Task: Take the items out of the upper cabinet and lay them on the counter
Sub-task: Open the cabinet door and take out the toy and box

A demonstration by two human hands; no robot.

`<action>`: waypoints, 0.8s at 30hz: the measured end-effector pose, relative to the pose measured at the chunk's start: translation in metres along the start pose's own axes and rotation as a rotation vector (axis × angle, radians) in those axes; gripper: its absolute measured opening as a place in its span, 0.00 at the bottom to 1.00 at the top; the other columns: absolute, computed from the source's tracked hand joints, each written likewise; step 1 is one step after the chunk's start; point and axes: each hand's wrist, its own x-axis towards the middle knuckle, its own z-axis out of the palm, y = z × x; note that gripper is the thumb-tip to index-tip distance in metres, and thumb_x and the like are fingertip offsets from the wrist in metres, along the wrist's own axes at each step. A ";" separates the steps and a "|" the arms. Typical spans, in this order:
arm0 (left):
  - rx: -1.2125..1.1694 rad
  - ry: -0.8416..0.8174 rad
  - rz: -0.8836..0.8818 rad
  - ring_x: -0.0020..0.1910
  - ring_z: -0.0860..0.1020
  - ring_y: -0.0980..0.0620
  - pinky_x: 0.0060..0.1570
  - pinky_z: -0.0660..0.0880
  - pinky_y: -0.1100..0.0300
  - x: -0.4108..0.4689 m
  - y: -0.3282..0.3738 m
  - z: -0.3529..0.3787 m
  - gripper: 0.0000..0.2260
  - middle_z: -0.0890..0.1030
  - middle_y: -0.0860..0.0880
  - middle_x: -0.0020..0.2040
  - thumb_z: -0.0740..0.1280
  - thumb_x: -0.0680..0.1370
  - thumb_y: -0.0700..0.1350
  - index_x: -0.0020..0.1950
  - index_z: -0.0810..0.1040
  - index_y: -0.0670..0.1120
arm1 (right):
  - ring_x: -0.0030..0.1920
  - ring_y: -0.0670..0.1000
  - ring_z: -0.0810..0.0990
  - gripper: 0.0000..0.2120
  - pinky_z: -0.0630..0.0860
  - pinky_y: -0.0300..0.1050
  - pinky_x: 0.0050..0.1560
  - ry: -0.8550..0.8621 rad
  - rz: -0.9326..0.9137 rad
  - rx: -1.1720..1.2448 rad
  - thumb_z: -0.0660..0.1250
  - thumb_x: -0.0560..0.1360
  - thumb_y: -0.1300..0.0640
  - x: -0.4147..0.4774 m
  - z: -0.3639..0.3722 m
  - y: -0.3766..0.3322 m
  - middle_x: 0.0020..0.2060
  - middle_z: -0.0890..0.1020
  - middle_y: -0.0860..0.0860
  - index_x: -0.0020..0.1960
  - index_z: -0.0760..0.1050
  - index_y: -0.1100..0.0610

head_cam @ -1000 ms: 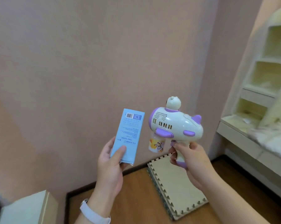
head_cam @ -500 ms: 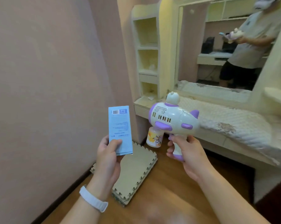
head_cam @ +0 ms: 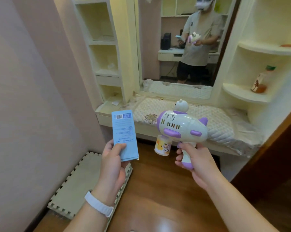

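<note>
My left hand grips a flat light-blue box by its lower end, held upright with its barcode at the top. My right hand is closed around the handle of a white and purple toy bubble gun, which has a small bear figure on top and a little bottle under its nose. Both items hang in the air in front of a cream dressing-table counter covered with a quilted cloth.
A large mirror above the counter reflects a person holding both items. Open shelves stand at the left; rounded shelves at the right carry a juice bottle. Foam puzzle mats lie on the wooden floor by the pink wall.
The view has swung from the bare pink wall to face the dressing table and mirror. Both hands keep the same grip on the box and the toy.
</note>
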 end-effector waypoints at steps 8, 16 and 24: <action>0.003 -0.025 -0.034 0.42 0.82 0.50 0.38 0.76 0.54 0.141 0.038 -0.013 0.10 0.84 0.47 0.49 0.63 0.78 0.35 0.55 0.76 0.47 | 0.34 0.51 0.79 0.09 0.81 0.51 0.44 -0.022 0.111 0.015 0.69 0.74 0.60 0.105 0.084 -0.011 0.36 0.79 0.56 0.54 0.76 0.61; -0.009 -0.108 -0.126 0.49 0.82 0.48 0.42 0.78 0.54 0.229 0.048 -0.001 0.08 0.83 0.44 0.53 0.62 0.79 0.35 0.54 0.75 0.45 | 0.35 0.51 0.78 0.07 0.80 0.51 0.45 0.069 0.164 0.015 0.68 0.74 0.59 0.167 0.114 -0.008 0.36 0.78 0.55 0.51 0.77 0.61; 0.038 -0.105 -0.151 0.50 0.82 0.49 0.41 0.78 0.56 0.295 0.036 0.027 0.09 0.83 0.46 0.53 0.62 0.79 0.36 0.56 0.75 0.46 | 0.34 0.51 0.75 0.05 0.81 0.50 0.45 0.066 0.158 0.044 0.68 0.75 0.60 0.248 0.113 -0.014 0.34 0.76 0.54 0.49 0.76 0.58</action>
